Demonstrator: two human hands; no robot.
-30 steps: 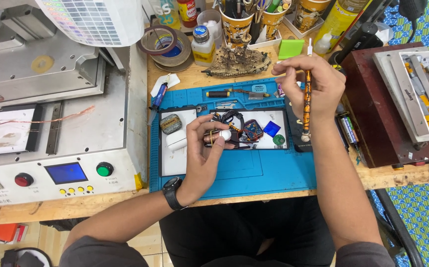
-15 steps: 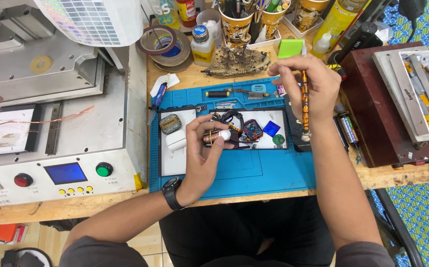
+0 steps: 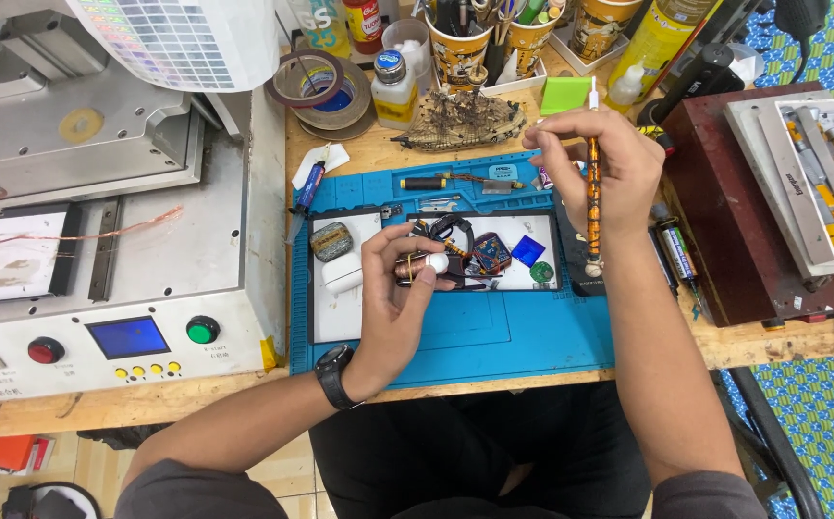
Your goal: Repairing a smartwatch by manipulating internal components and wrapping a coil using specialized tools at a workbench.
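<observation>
My left hand (image 3: pixel 393 288) pinches a small white earbud (image 3: pixel 435 262) between thumb and fingers, over a white sheet on the blue work mat (image 3: pixel 494 332). A black watch sits on that wrist. My right hand (image 3: pixel 609 163) holds a thin orange-and-black precision tool (image 3: pixel 593 183) upright, its lower tip near the mat's right edge. Between the hands lie a tangle of wires and small parts (image 3: pixel 475 252), a blue square chip (image 3: pixel 527 251) and a green round piece (image 3: pixel 542 272). A white earbud case (image 3: pixel 343 272) rests left of my left hand.
A grey machine (image 3: pixel 100 240) with a blue screen, red and green buttons fills the left. Tape rolls (image 3: pixel 319 85), a bottle (image 3: pixel 395 88), cups of tools (image 3: pixel 460 43) and a green pad (image 3: pixel 566 94) line the back. A dark red box (image 3: pixel 753 221) with a tool tray stands right.
My right hand has shifted slightly with the tool, still upright. The left hand keeps the earbud in the same place.
</observation>
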